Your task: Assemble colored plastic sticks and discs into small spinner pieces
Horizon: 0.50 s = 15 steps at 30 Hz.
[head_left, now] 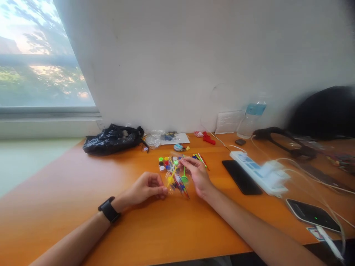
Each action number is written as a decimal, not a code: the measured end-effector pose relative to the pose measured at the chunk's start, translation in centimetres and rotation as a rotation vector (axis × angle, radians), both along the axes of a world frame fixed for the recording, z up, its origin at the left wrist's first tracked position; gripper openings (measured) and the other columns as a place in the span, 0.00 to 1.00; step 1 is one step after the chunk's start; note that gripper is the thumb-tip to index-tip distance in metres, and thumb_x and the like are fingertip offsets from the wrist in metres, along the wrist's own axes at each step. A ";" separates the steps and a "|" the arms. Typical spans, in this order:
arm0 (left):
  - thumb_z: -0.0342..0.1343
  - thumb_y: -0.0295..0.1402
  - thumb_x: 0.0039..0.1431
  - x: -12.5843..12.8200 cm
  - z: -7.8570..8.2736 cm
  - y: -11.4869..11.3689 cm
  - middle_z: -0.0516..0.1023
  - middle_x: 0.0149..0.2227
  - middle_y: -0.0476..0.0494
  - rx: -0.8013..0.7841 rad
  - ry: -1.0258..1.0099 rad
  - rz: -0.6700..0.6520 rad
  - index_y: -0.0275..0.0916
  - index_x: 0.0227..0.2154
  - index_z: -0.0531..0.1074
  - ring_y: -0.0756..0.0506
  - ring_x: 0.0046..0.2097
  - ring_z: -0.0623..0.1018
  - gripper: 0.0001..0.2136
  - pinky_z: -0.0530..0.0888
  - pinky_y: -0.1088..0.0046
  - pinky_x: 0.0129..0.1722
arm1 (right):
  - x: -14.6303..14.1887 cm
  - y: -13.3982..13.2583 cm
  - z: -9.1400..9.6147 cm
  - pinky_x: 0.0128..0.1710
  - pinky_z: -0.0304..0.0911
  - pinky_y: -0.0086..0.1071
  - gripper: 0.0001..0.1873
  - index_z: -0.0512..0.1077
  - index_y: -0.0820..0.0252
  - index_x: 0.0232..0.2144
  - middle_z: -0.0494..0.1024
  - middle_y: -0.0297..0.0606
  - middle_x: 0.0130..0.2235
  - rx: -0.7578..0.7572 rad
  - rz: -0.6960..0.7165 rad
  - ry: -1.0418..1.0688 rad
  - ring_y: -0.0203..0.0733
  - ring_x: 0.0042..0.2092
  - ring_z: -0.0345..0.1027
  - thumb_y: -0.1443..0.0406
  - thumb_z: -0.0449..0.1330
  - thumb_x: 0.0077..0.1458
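Observation:
Between my hands is a clear plastic bag (177,180) with colourful thin plastic pieces showing in it, among them a yellow one and a green one with a round end. My left hand (151,187), with a black watch (109,209) on its wrist, pinches the bag's lower left edge. At the upper right, the fingers of my right hand (196,173) are closed on the bag. Just behind it lie several small round coloured caps (161,168), partly hidden by the bag. A bunch of thin coloured sticks (201,160) rests beyond my right hand.
A black plastic bag (112,139) lies at the back left, near a red object (208,138). To the right are a dark phone (241,177), a white power strip (256,173) with cables, another phone-like device (312,213) and a water bottle (249,120).

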State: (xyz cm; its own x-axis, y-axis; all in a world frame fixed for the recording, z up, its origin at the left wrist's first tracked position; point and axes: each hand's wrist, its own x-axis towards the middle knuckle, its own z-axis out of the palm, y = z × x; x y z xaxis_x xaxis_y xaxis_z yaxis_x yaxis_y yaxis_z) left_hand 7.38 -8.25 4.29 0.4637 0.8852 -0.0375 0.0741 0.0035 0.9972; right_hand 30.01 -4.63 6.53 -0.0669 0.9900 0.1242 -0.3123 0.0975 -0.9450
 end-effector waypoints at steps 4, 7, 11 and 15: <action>0.72 0.43 0.57 0.4 1.1 -0.8 0.80 0.26 0.47 0.035 0.030 -0.046 0.34 0.29 0.75 0.52 0.27 0.75 0.17 0.69 0.79 0.29 | -0.2 -0.2 0.1 0.39 0.63 0.35 0.16 0.82 0.57 0.27 0.80 0.35 0.30 0.029 0.064 -0.050 0.40 0.34 0.68 0.52 0.75 0.46; 0.67 0.46 0.62 0.7 1.8 -1.3 0.82 0.34 0.44 0.118 -0.004 0.002 0.34 0.37 0.78 0.50 0.33 0.76 0.17 0.71 0.77 0.33 | -0.3 -0.6 0.3 0.36 0.62 0.34 0.16 0.82 0.58 0.26 0.79 0.35 0.29 0.046 0.154 -0.111 0.40 0.32 0.68 0.51 0.75 0.48; 0.64 0.48 0.64 0.8 1.9 -1.2 0.81 0.34 0.44 0.175 0.033 0.085 0.34 0.35 0.79 0.48 0.34 0.74 0.18 0.69 0.76 0.32 | -0.5 -0.8 0.1 0.38 0.64 0.35 0.16 0.83 0.58 0.28 0.81 0.37 0.30 0.046 0.212 -0.183 0.42 0.34 0.71 0.52 0.74 0.49; 0.62 0.49 0.65 0.4 1.3 -0.9 0.78 0.28 0.47 0.181 0.123 0.091 0.34 0.31 0.80 0.50 0.29 0.70 0.20 0.65 0.77 0.28 | -0.3 -0.5 0.0 0.40 0.65 0.35 0.15 0.82 0.58 0.26 0.81 0.36 0.29 0.035 0.175 -0.218 0.42 0.35 0.72 0.52 0.73 0.48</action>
State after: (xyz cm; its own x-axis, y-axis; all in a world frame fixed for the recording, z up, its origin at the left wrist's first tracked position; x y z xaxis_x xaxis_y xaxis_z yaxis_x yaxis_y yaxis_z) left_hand 7.75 -9.13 5.64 0.3833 0.9206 0.0744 0.2024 -0.1623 0.9658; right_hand 29.69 -5.17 6.49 -0.2653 0.9564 0.1224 -0.1165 0.0942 -0.9887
